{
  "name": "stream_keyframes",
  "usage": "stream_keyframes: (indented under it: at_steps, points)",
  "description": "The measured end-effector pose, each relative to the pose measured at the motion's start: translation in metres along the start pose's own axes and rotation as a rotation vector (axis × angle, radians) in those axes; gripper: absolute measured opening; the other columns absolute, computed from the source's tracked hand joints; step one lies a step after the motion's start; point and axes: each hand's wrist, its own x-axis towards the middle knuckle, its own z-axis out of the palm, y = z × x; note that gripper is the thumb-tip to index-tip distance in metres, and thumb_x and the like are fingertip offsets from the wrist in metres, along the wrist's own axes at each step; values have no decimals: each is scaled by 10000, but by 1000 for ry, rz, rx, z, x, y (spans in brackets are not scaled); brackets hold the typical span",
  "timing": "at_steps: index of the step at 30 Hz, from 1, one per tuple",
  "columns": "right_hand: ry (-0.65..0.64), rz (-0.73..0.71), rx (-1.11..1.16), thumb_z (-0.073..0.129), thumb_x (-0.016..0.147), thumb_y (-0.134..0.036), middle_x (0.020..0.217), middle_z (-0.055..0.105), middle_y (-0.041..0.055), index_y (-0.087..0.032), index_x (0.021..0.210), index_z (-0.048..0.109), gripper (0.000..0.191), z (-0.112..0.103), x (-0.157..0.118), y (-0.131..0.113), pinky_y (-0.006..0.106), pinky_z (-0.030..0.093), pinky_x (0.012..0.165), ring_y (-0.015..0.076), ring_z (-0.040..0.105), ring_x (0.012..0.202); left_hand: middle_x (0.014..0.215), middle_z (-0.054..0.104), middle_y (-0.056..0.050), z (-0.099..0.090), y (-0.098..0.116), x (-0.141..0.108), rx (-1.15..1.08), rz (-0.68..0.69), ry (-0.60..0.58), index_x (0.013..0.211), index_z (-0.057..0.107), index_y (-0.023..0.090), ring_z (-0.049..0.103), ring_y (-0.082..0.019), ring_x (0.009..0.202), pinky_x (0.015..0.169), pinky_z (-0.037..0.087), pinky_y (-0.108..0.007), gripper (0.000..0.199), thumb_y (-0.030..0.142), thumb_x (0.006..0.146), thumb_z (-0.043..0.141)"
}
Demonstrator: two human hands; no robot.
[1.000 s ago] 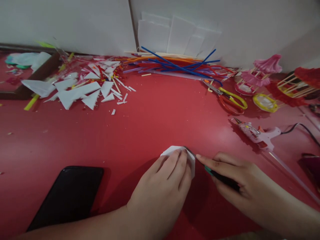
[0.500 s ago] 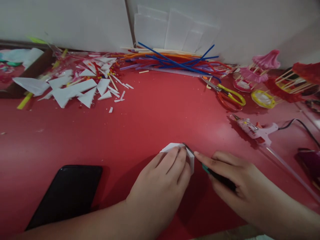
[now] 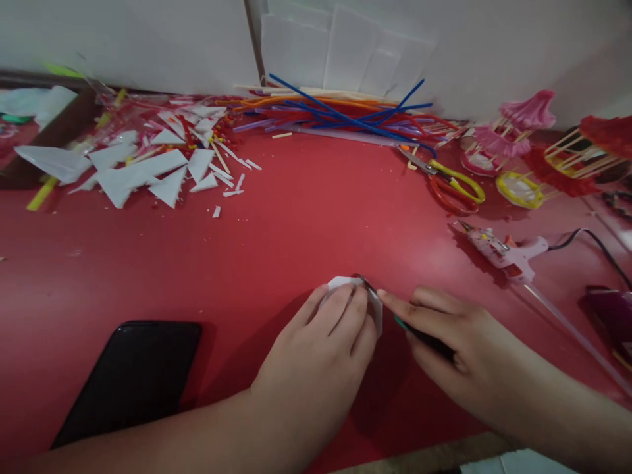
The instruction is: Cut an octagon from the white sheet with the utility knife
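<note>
My left hand (image 3: 320, 362) presses a small white many-sided foam-board piece (image 3: 340, 282) against the red tabletop. Its fingers curl over the piece and hide most of it. In my right hand (image 3: 459, 349) is a cutter knife (image 3: 429, 341) with a black and green handle, gripped with the index finger stretched along the top. The thin blade lies along the upper right edge of the white piece, close to my left fingertips.
A black phone (image 3: 133, 378) lies at left. White foam scraps (image 3: 143, 171) and coloured pipe cleaners (image 3: 340, 115) line the back. Scissors (image 3: 454, 187), a pink glue gun (image 3: 508, 250) with its cord, and pink and red stick-built models (image 3: 523, 125) stand or lie at right.
The knife and my right hand have shifted slightly up and left along the white piece's edge. My left hand stays on the piece. The whole view has shifted a little.
</note>
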Motion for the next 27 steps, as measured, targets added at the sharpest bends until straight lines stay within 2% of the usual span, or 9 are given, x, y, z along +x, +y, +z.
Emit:
stream_keyframes:
  at_steps: [5,10,16,20,25,27]
  points:
    - [-6,-2,-37,403,854,-71,1015,635,72,-235,1441,495,616,0,1,-3,350,583,817,160,653,769,1389,578,-135,1,0,0,-22,2,-33,1331,569,71,530,-294,1295,1072,480,-430,445,147,984,303]
    - [1,-15,-71,402,853,-81,960,633,73,-215,1438,504,608,1,-3,-3,355,593,783,159,644,702,1407,559,-130,1,-1,-1,-44,-11,-69,1359,543,84,512,-302,1307,1078,478,-443,438,165,966,367]
    - [9,-2,-74,395,868,-78,1000,654,77,-244,1444,493,608,2,-10,-3,357,604,760,177,683,780,1442,518,-143,2,-1,-1,-61,-5,-111,1401,496,78,486,-323,1322,1089,462,-471,472,194,949,420]
    - [-15,-12,-99,391,879,-87,1055,664,91,-232,1454,474,599,2,-17,-2,327,616,710,186,700,838,1432,524,-149,3,-1,-1,-49,-4,-98,1405,485,68,491,-328,1307,1081,465,-473,492,218,937,483]
    - [-21,2,-98,396,872,-84,1105,678,79,-237,1461,456,611,3,-27,-1,281,617,756,162,716,893,1422,536,-137,4,-1,-2,-82,-19,-67,1397,488,76,488,-320,1308,1073,464,-476,489,229,933,513]
    - [-9,7,-106,392,878,-85,1118,685,82,-240,1465,451,610,3,-32,0,261,620,730,161,722,896,1418,540,-133,4,-2,-2,-100,-21,-57,1390,492,75,483,-316,1313,1074,460,-476,476,251,948,514]
